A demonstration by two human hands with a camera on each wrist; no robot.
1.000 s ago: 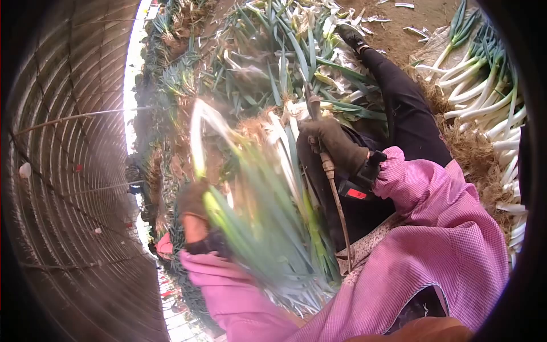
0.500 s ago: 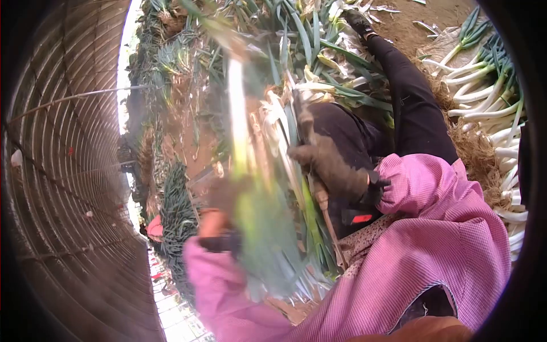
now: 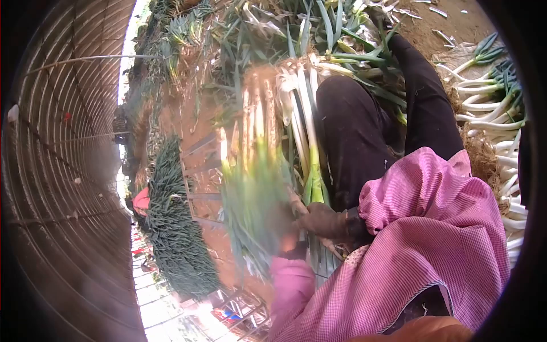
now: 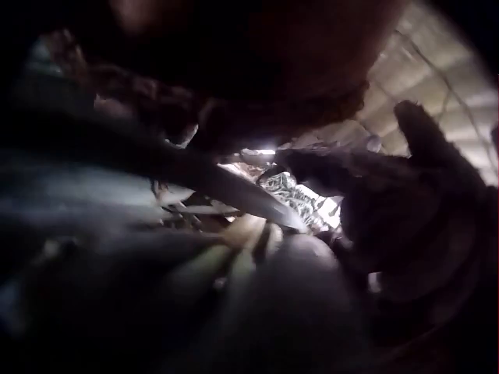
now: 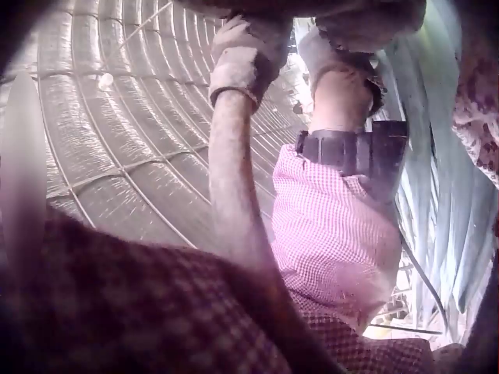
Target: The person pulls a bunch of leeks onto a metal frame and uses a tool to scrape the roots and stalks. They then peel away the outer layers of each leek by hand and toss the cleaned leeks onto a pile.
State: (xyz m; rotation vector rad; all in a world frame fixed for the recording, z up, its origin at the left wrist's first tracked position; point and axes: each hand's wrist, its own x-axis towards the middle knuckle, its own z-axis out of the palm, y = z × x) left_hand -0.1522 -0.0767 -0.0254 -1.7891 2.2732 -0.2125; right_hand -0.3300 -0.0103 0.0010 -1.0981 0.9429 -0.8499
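Head view: blurry green onions stand mid-frame, right above the left hand; can't tell its grip. Right hand sits beside it. Left wrist's too dark. Right wrist: right hand grips a hose up top.

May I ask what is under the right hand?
In the head view, green onion leaves show above and below the right hand, likely passing underneath; its glove hides that part.
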